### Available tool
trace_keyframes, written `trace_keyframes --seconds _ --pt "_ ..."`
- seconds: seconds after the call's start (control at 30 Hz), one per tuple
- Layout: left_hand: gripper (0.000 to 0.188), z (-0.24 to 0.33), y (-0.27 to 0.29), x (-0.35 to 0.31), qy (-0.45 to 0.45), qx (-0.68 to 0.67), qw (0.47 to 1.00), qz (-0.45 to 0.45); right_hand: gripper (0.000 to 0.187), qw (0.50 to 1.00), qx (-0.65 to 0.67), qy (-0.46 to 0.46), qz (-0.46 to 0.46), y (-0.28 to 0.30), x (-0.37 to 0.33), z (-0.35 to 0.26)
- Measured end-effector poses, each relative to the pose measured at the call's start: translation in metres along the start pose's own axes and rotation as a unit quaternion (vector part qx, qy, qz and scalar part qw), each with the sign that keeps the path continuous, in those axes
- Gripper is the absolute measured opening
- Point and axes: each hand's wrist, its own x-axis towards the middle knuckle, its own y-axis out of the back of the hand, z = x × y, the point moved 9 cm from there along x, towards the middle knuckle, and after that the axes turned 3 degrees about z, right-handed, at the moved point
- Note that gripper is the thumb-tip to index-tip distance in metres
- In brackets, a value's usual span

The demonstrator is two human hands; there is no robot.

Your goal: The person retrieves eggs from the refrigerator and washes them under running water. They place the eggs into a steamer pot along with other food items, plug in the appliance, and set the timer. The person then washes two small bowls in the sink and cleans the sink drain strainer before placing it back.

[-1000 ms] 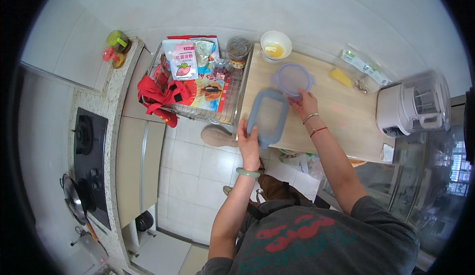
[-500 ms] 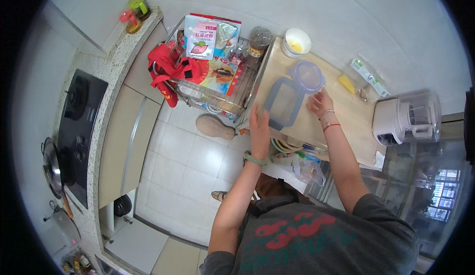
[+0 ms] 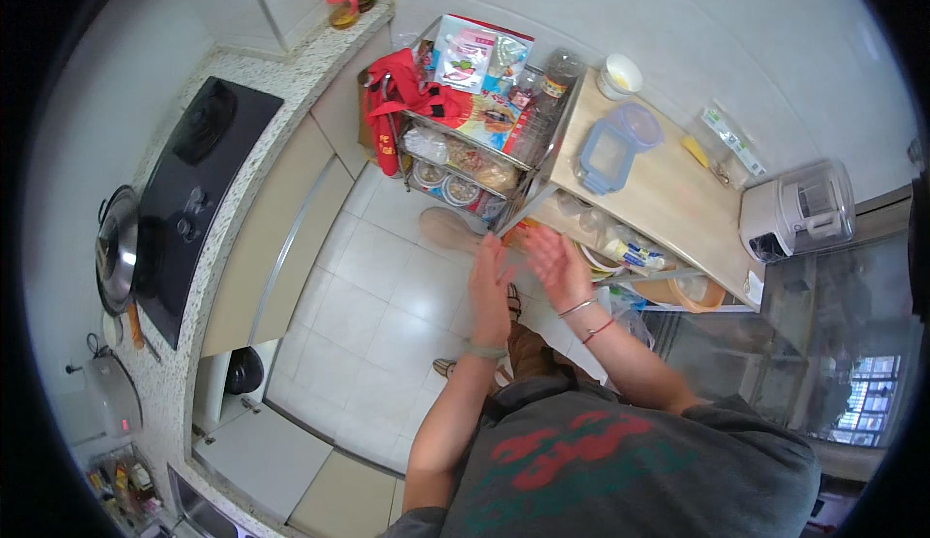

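My left hand (image 3: 491, 288) is raised over the floor in front of the wooden tabletop, fingers stretched out and nothing in it. Close to its right, my right hand (image 3: 559, 269) is also empty, its palm turned inward and fingers extended, slightly blurred. The two hands are apart from each other. Beyond them on the tabletop (image 3: 668, 204) rests a rectangular container with a blue rim (image 3: 607, 156). A round clear container with a violet rim (image 3: 637, 126) touches it at the back. Behind that is a white bowl (image 3: 618, 77) with something yellow inside.
Below the tabletop, a shelf holds bottles and an orange basin (image 3: 694, 293). A pale kitchen appliance (image 3: 792, 216) stands at the tabletop's right end. A wire rack (image 3: 531, 141) with food packets and a red bag is at the left. A gourd (image 3: 449, 230) lies on the floor.
Both hands have drawn back from the containers toward my body and come closer together. The view has shifted, showing more of the shelf under the tabletop. The containers stay on the tabletop.
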Motion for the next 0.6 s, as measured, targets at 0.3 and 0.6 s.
trace_keyframes --seconds 0.3,0.6 --pt "0.054 0.14 0.182 -0.113 -0.173 -0.075 0.969 0.156 0.063 0.962 0.035 -0.186 -0.195 -0.192 -0.092 0.165" --pt "0.054 0.23 0.342 -0.237 -0.333 -0.202 0.877 0.281 0.066 0.856 -0.037 -0.34 -0.388 -0.344 -0.202 0.31"
